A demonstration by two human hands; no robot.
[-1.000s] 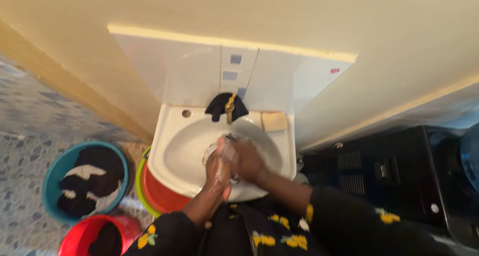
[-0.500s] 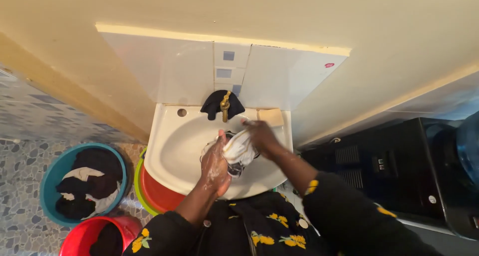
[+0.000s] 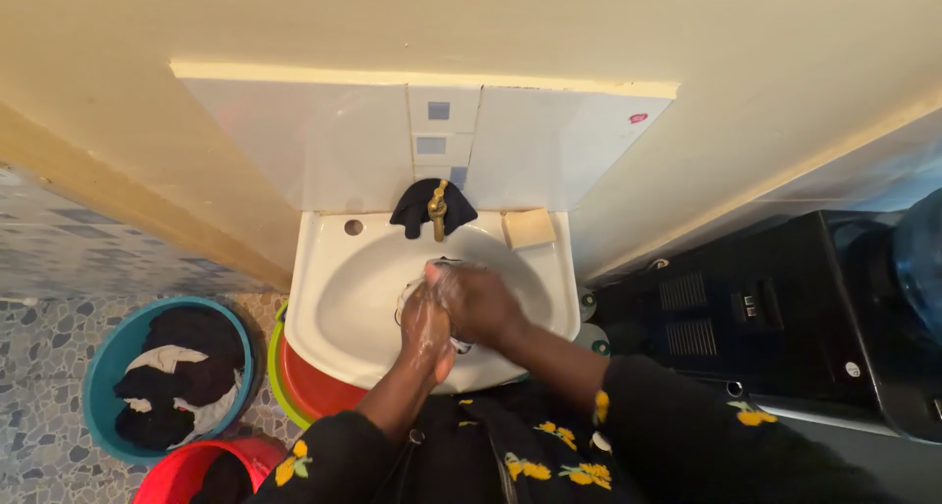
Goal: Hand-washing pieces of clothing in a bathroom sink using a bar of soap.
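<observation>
- My left hand (image 3: 425,325) and right hand (image 3: 478,303) — both soapy, clamped together on a small wet cloth (image 3: 439,271), low in the white basin (image 3: 334,308).
- Risk — slick lather may let the cloth slip toward the drain.

right hand (image 3: 478,303) back from soap bar (image 3: 530,228), closed over cloth (image 3: 444,271) against left hand (image 3: 425,329)

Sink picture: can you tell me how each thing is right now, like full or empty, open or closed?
Sink: holds wet cloth, no standing water seen.
Left hand: soapy, pressed on the cloth.
Right hand: closed over the cloth.
Cloth: bunched, mostly hidden.
Tap: running or not, cannot tell; dark cloth draped behind.
Soap bar: lying on the rim.
Teal basin: full of dark and white clothes.
Red basin: holds dark cloth.
</observation>
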